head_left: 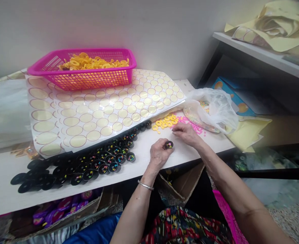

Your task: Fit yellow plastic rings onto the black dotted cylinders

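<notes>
My left hand (159,154) is closed round a small black round cup (169,145), its opening turned up, with bits of bright colour inside. Just to the right, my right hand (185,134) has its thumb and fingers pinched together; whatever is between them is too small to see. Beside its fingertips lie small pink beads (197,128) in a loose spread and a little heap of yellow ring-shaped pieces (164,122). Rows of similar black cups (113,167) stand left of my hands, many with coloured bits in them.
A pink basket (93,79) of yellow pieces rests on sheets of round stickers (114,108). A clear plastic bag (215,108) of small beads sits at the right, near a shelf (261,52) with crumpled paper. Cardboard boxes (185,183) are below the table edge.
</notes>
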